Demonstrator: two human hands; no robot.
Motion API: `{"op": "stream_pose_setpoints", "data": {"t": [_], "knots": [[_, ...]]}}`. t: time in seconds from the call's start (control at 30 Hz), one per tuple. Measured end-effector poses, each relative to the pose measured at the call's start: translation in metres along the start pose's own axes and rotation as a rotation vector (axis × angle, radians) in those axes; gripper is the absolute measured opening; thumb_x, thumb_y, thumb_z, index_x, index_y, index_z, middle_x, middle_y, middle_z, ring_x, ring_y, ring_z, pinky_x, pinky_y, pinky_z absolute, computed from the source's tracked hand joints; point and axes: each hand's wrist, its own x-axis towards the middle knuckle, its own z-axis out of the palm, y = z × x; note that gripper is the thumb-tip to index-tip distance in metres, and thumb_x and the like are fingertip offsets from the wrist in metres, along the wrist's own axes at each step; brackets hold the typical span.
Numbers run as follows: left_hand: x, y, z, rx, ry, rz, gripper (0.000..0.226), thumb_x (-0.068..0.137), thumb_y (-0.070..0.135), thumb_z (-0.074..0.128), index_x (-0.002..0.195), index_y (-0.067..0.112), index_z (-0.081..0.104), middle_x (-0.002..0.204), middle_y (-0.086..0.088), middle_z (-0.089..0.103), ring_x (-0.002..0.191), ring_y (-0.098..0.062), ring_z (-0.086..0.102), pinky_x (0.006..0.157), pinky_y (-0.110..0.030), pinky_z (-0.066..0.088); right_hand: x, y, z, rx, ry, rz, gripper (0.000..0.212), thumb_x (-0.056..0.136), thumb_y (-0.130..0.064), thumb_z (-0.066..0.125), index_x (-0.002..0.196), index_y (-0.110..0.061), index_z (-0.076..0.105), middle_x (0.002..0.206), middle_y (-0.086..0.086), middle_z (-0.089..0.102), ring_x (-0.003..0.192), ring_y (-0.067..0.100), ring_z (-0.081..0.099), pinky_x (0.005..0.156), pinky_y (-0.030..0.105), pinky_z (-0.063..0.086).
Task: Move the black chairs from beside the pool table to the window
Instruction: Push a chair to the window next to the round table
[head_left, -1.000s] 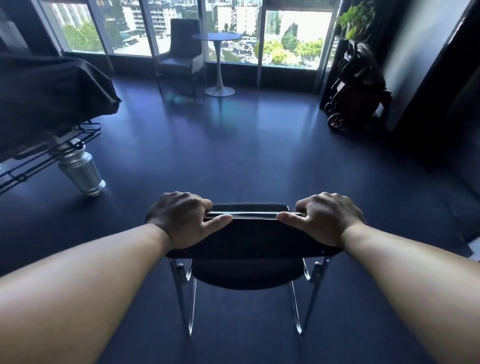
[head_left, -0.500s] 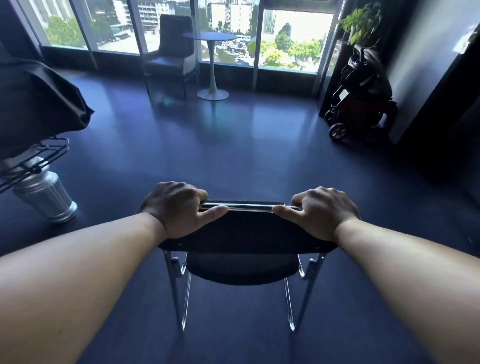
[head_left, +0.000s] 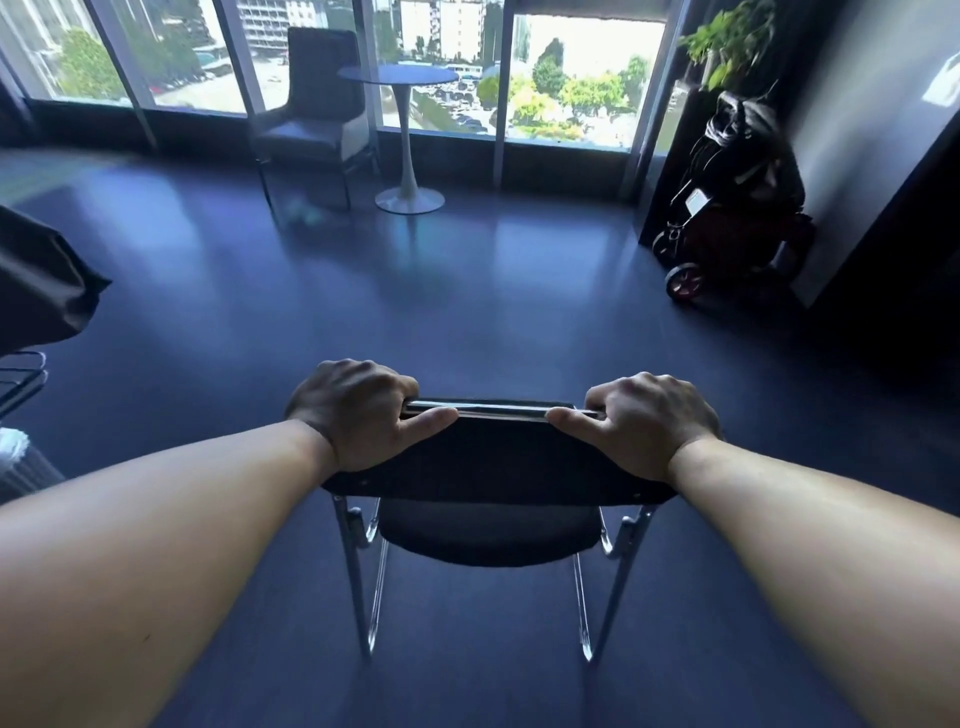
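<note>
**A:** What is showing at the far left?

**B:** A corner of the pool table (head_left: 47, 286) is poking in there, under a dark, limp cloth. Next comes the left hand (head_left: 358, 415). It is gripping the top of the black chair (head_left: 493, 462), with the fingers curling over the front and the thumb lying along a shiny metal bar.

**A:** And the chair itself?

**B:** It is sitting right in front of the person on the dark, smooth floor (head_left: 467, 291), well apart from the window (head_left: 582, 78). The back is looking hard and matte and the seat padded. The legs are thin chrome tubes bending into runners. I cannot tell whether the runners are touching the floor.

**A:** What is the right hand doing?

**B:** The right hand (head_left: 649, 421) is gripping the other end of the same bar in the same way. The bar is running left to right, so both hands are equally near.

**A:** Which way is the move heading?

**B:** Straight ahead, I am judging. The window is lying directly beyond the chair back, with open floor between. A grey armchair (head_left: 311, 119) is standing by the glass, left of centre. A wheeled cart (head_left: 727, 228) is standing against the right wall.
</note>
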Motion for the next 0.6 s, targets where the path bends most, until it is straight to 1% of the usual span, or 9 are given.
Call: {"op": "stream_pose_setpoints", "data": {"t": [0.07,0.23,0.33,0.4,0.5,0.6], "knots": [[0.023,-0.014,0.008,0.006,0.001,0.005,0.086,0.074,0.091,-0.005,0.061,0.022,0.044,0.071,0.005,0.064,0.069,-0.026,0.058,0.057,-0.034,0.029,0.027,0.006,0.002,-0.011,-0.004,-0.006,0.093,0.064,-0.100,0.006,0.067,-0.025,0.061,0.068,-0.007,0.059,0.073,0.025,0.054,0.066,0.036,0.037],[0.100,-0.060,0.043,0.011,0.000,0.006,0.088,0.073,0.090,-0.007,0.065,0.022,0.049,0.074,0.004,0.066,0.072,-0.026,0.060,0.058,-0.033,0.033,0.118,0.032,0.019,-0.027,-0.007,-0.010,0.093,0.065,-0.099,0.007,0.068,-0.024,0.061,0.071,-0.006,0.061,0.076,0.025,0.055,0.066,0.036,0.037],[0.151,-0.086,0.066,0.013,0.007,0.001,0.089,0.073,0.090,-0.007,0.065,0.022,0.050,0.072,0.005,0.065,0.071,-0.026,0.060,0.058,-0.033,0.034,0.178,0.054,0.027,-0.022,-0.009,0.000,0.092,0.066,-0.099,0.008,0.069,-0.024,0.062,0.071,-0.006,0.061,0.075,0.026,0.055,0.064,0.036,0.036],[0.187,-0.105,0.080,0.016,0.006,0.007,0.088,0.074,0.090,-0.006,0.065,0.022,0.050,0.071,0.005,0.065,0.070,-0.025,0.059,0.058,-0.033,0.033,0.219,0.067,0.033,-0.027,0.004,0.002,0.093,0.065,-0.100,0.008,0.069,-0.025,0.062,0.069,-0.007,0.060,0.074,0.025,0.055,0.063,0.036,0.035],[0.233,-0.134,0.097,0.023,-0.018,0.016,0.087,0.075,0.088,-0.006,0.067,0.023,0.052,0.073,0.005,0.065,0.072,-0.025,0.060,0.058,-0.033,0.033,0.271,0.077,0.043,-0.009,0.002,-0.009,0.091,0.067,-0.099,0.009,0.064,-0.023,0.058,0.063,-0.008,0.055,0.069,0.024,0.052,0.063,0.036,0.035],[0.267,-0.153,0.114,0.014,-0.011,0.009,0.086,0.075,0.089,-0.006,0.067,0.024,0.050,0.070,0.007,0.062,0.069,-0.022,0.059,0.057,-0.033,0.032,0.316,0.092,0.051,-0.009,-0.019,-0.022,0.089,0.067,-0.098,0.010,0.064,-0.023,0.057,0.063,-0.007,0.055,0.069,0.023,0.053,0.062,0.036,0.035]]}}
